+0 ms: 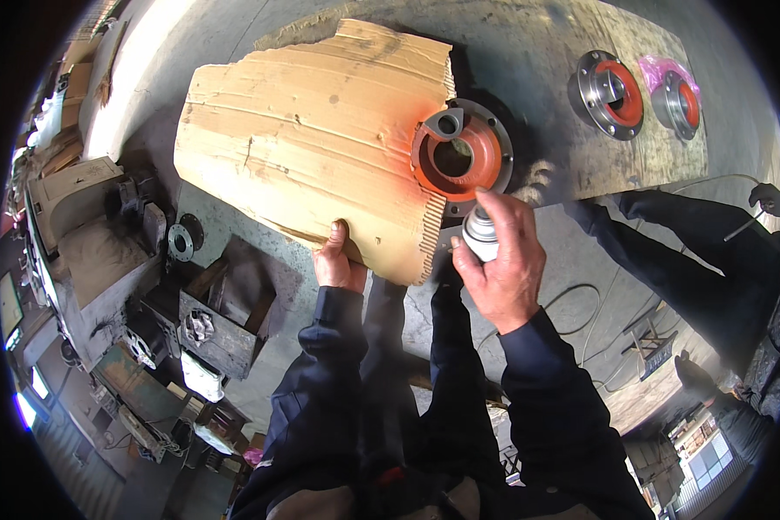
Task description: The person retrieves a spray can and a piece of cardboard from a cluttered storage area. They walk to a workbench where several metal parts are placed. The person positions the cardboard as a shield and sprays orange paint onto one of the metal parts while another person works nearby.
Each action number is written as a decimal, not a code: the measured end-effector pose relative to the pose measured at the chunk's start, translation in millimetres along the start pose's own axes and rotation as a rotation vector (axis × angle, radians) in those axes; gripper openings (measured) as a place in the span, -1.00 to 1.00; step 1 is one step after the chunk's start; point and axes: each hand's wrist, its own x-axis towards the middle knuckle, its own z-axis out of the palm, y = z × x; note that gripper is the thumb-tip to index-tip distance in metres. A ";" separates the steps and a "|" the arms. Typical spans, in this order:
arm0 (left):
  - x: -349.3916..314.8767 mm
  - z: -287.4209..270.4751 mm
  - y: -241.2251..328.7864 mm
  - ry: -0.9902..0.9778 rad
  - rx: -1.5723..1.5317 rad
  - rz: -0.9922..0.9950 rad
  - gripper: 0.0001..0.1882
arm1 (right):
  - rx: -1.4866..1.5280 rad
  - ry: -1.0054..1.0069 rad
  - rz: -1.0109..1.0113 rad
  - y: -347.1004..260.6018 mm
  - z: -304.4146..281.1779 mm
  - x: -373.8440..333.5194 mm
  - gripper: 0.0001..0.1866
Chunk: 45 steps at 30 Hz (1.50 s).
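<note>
My left hand (340,260) grips the near edge of a large torn sheet of corrugated cardboard (295,147), thumb on top. In my right hand (504,269) is a spray can (480,232), the index finger over its top. Just beyond the can lies a round metal flange housing (494,130) with bolt holes and an orange-red inner ring (472,178). The cardboard's right edge reaches up to the housing's left side, and an orange-red tint marks the cardboard there.
Two more flanged housings (612,95) (680,106) with orange-red insides stand on the board (563,156) at right, one beside pink plastic (663,69). At right another person's dark-clad legs (693,243) and gloved hand (767,201) show. A metal box (221,334) sits lower left.
</note>
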 end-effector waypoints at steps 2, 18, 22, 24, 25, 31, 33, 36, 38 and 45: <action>0.3 1.2 -0.5 0.008 0.002 0.001 -0.35 | -0.041 -0.020 0.009 -0.6 7.2 -1.7 -0.23; -2.7 4.2 -2.1 0.023 0.031 0.049 -0.34 | -0.083 0.052 0.054 -0.7 36.4 -4.1 -0.23; -0.9 3.3 -1.4 0.030 0.008 0.011 -0.32 | -0.077 0.029 0.057 -1.2 40.3 -7.2 -0.26; -1.3 3.2 -1.9 0.014 0.030 0.046 -0.33 | -0.083 0.043 0.051 -0.4 43.7 -1.3 -0.27; -1.4 3.2 -2.1 -0.005 0.030 0.063 -0.33 | -0.100 0.052 0.055 -0.3 45.4 2.3 -0.27; -1.2 3.8 -3.2 -0.012 0.029 0.058 -0.35 | -0.105 0.152 0.105 -2.1 48.3 5.9 -0.27; -1.0 4.0 -3.0 -0.010 0.045 0.058 -0.36 | -0.082 0.146 0.078 -3.0 46.0 -3.8 -0.27; -1.3 3.3 -2.1 -0.001 0.050 0.038 -0.38 | -0.030 0.132 0.134 -5.0 43.0 -23.9 -0.31; -1.5 2.1 -1.4 0.010 0.052 0.029 -0.38 | 0.028 0.145 0.158 -2.9 41.7 -34.0 -0.32; 1.5 -5.6 0.2 -0.025 0.094 -0.009 -0.34 | 0.365 0.264 0.377 10.6 45.4 -38.5 -0.29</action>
